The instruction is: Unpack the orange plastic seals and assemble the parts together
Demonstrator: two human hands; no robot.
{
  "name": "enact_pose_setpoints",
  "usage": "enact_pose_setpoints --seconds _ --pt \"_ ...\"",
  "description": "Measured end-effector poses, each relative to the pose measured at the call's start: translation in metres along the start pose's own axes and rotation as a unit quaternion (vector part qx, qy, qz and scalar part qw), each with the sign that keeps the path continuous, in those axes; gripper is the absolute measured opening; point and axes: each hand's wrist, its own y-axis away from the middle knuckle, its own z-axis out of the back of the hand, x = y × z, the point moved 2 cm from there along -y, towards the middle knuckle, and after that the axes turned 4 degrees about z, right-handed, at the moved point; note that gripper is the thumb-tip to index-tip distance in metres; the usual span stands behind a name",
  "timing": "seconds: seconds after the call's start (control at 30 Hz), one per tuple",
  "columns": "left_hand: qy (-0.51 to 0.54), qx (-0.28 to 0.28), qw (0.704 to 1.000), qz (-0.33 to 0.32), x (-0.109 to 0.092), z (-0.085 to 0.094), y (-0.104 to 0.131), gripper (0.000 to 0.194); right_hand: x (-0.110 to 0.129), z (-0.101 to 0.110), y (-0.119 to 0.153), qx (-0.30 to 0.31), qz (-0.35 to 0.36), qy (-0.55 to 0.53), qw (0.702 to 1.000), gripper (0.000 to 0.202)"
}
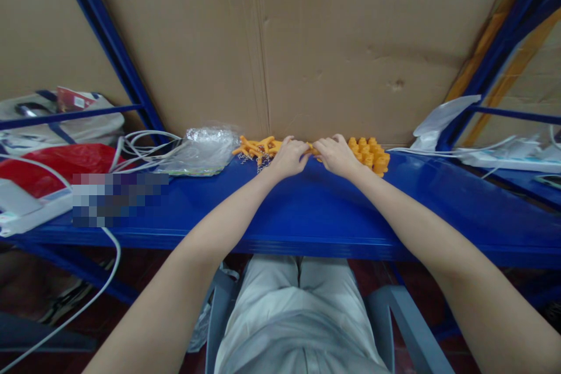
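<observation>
Both hands meet at the back of the blue table, near the cardboard wall. My left hand (290, 158) is closed on an orange piece (312, 150), and my right hand (336, 155) grips the same piece from the other side; most of it is hidden by the fingers. Left of my left hand lies a pile of orange branching parts (258, 146) with small metal chains (262, 161). Just right of my right hand stand several orange knobbed parts (370, 153) in close rows.
Clear plastic bags (204, 152), white cables (146, 152) and a red bag (56, 169) lie on the left of the blue table (307, 210). A white power strip (504, 158) is at the right. Blue posts flank the cardboard (328, 41).
</observation>
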Motion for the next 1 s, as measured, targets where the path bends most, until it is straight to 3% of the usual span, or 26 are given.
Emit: enact_pose_setpoints --seconds 0.3,0.53,0.67,0.8,1.0 --pt "0.173 0.011 0.980 0.099 0.006 -0.010 -0.008 0.022 0.002 0.006 -0.001 -0.031 -0.011 0.032 0.999 0.031" --pt "0.210 0.005 0.966 0.151 0.012 -0.008 -0.006 0.025 -0.005 0.007 0.001 0.000 -0.049 0.017 0.999 0.034" --pt "0.191 -0.006 0.967 0.168 0.022 -0.006 -0.002 0.024 -0.024 0.010 0.008 -0.004 -0.122 0.014 0.992 0.033" --pt "0.107 -0.001 0.977 0.185 0.035 -0.002 0.002 0.017 -0.054 0.021 0.019 -0.021 -0.241 0.025 0.970 0.033" --pt "-0.026 -0.014 0.984 0.175 0.046 0.005 0.008 0.014 -0.091 0.058 0.043 0.080 -0.423 0.034 0.902 0.040"
